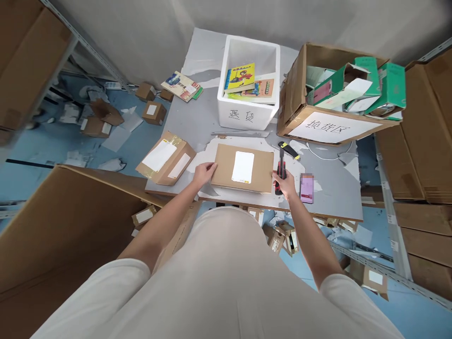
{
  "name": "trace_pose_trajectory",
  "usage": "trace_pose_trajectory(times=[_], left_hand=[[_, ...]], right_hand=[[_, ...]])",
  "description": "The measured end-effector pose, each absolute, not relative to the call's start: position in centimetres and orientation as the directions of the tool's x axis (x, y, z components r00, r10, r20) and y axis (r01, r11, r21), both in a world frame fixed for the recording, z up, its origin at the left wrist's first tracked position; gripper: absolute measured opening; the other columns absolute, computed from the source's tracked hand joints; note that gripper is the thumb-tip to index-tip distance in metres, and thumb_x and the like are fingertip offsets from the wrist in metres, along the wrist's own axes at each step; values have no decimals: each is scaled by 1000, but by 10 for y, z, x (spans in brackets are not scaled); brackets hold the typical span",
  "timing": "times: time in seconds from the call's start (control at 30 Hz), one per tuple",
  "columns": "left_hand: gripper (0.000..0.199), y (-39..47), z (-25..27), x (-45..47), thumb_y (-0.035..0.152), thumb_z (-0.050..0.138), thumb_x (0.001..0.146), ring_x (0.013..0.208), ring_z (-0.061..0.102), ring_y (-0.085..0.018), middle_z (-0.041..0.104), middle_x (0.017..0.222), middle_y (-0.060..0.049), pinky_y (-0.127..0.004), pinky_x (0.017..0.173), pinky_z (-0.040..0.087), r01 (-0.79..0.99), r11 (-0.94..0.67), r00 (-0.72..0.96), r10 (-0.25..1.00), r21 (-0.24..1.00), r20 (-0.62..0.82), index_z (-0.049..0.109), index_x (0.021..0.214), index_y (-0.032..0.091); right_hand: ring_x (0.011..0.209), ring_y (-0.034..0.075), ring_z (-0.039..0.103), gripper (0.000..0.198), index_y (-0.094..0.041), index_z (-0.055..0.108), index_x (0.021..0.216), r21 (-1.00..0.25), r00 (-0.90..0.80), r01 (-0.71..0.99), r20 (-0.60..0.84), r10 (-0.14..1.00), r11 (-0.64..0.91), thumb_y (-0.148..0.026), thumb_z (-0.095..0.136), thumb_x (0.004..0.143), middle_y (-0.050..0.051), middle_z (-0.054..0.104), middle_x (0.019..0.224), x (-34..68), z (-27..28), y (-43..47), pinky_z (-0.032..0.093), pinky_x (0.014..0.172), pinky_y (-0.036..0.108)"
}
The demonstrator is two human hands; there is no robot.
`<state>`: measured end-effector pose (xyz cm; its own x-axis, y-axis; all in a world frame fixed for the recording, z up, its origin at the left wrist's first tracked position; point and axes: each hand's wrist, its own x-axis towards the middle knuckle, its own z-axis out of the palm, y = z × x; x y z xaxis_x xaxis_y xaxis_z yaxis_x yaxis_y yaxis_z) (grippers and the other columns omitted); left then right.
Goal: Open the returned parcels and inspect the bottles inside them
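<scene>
A flat brown cardboard box [224,165] with a white label [243,167] lies on the table in front of me. My left hand [205,173] grips its left edge, with the thumb on top. At the box's right edge, my right hand [285,182] is closed around a red and black utility knife [279,175] that points away from me. Fingers of that hand also touch the box's edge. Just beyond the knife lies a black and yellow cutter [288,150]. A phone [307,188] rests to the right of my right hand.
Behind the box stands a white foam bin [247,115] holding books. A carton [294,125] of green boxes is to its right. Another labelled parcel [167,158] sits at the table's left edge, with loose books [181,86] farther back. Shelving [388,207] flanks the right side.
</scene>
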<state>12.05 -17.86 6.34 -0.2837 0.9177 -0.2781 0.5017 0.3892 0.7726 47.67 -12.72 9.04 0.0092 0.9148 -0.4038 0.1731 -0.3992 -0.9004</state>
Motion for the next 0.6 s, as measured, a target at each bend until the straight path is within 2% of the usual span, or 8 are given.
trace_pose_trajectory(times=[0.07, 0.17, 0.2, 0.27, 0.37, 0.5, 0.6], left_hand=[[48, -202, 44, 117, 42, 44, 85, 105, 66, -23, 72, 112, -10, -36, 96, 48, 350, 397, -261, 911, 848, -319, 71, 112, 13], [56, -234, 21, 117, 33, 56, 73, 116, 62, -27, 66, 125, -13, -41, 105, 45, 186, 411, -200, 905, 892, -375, 63, 124, 11], [61, -241, 16, 119, 30, 61, 68, 120, 59, -28, 64, 129, -13, -43, 107, 44, 177, 415, -179, 905, 892, -386, 62, 126, 12], [65, -250, 11, 125, 30, 67, 63, 126, 55, -31, 62, 132, -12, -46, 110, 41, 180, 429, -168, 900, 885, -402, 61, 126, 15], [65, -251, 12, 135, 41, 71, 63, 124, 56, -32, 63, 129, -14, -48, 109, 41, 124, 445, -208, 886, 887, -416, 62, 122, 14], [67, -246, 25, 141, 54, 72, 62, 112, 63, -30, 67, 118, -18, -46, 101, 47, 50, 404, -239, 893, 913, -382, 65, 112, 9], [60, -242, 46, 140, 57, 69, 66, 96, 67, -25, 70, 108, -15, -40, 89, 53, 160, 369, -302, 901, 916, -310, 68, 105, 11]], right_hand=[[45, 7, 54, 49, -17, 59, 93, -917, 43, 139, -371, 928, -373, -49, 79, 62, 6, 70, 94, 484, 81, -155, 45, 42, 25], [47, 7, 55, 52, -18, 60, 100, -917, 64, 90, -384, 921, -389, -47, 79, 61, 9, 69, 110, 489, 67, -192, 45, 43, 27], [47, 7, 55, 54, -19, 59, 102, -912, 68, 78, -399, 914, -404, -46, 79, 60, 8, 69, 108, 488, 62, -201, 45, 44, 27], [47, 8, 54, 55, -20, 57, 102, -896, 76, 66, -434, 898, -439, -44, 81, 58, 1, 70, 91, 483, 55, -212, 46, 46, 27], [45, 9, 53, 53, -21, 53, 92, -878, 83, 49, -471, 878, -475, -42, 84, 54, -9, 59, 64, 471, 49, -215, 45, 46, 25], [43, 8, 51, 51, -21, 50, 84, -884, 114, 35, -460, 880, -467, -42, 84, 53, -10, 57, 61, 462, 57, -206, 43, 43, 23], [45, 9, 53, 47, -21, 50, 81, -908, 128, 87, -399, 908, -411, -44, 83, 56, -7, 59, 63, 465, 77, -190, 43, 44, 23]])
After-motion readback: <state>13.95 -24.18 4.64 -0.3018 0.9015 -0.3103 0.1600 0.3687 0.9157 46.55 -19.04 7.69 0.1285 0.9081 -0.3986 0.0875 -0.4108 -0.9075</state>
